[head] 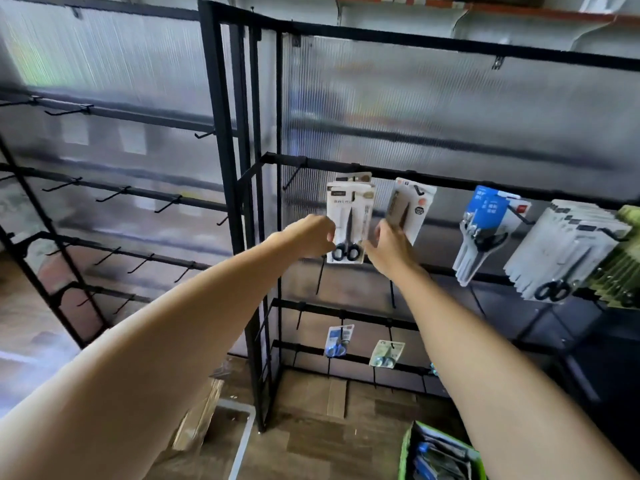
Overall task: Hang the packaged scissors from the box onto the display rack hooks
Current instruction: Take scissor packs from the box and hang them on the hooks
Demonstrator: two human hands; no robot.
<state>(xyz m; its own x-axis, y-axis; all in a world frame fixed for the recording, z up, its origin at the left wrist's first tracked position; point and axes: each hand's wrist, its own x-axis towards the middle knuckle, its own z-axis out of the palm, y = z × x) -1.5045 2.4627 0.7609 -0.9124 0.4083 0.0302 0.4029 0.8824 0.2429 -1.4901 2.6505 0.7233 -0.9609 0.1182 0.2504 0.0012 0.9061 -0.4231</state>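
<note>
While both arms were stretched out toward the black display rack [450, 178], the left hand [310, 237] was curled up against the left edge of a white scissors pack [349, 223], fingers bunched together and looking like they pinched the card edge, though the blur made it hard to be sure. The right hand [389, 249] was at the pack's right edge, lower down, with its fingers curled behind the card, so I couldn't tell exactly how they sat. That pack had black-handled scissors in it and was up at the rail, with at least 1 more pack of the same kind right behind it. Whether it was fully on the hook, can't say.

Just to the right hung a tilted white pack [412, 206], then a blue-topped pack [485, 216] further along, then a thick stack of white packs [568, 251] near the right edge. Lower down on the rack were 2 small packs, a blue one [339, 339] and a pale green one [387, 353].

On the wood floor at bottom right sat the green box [405, 455], with more packaged stuff visible inside. A second rack [114, 192] on the left had only bare hooks showing.
</note>
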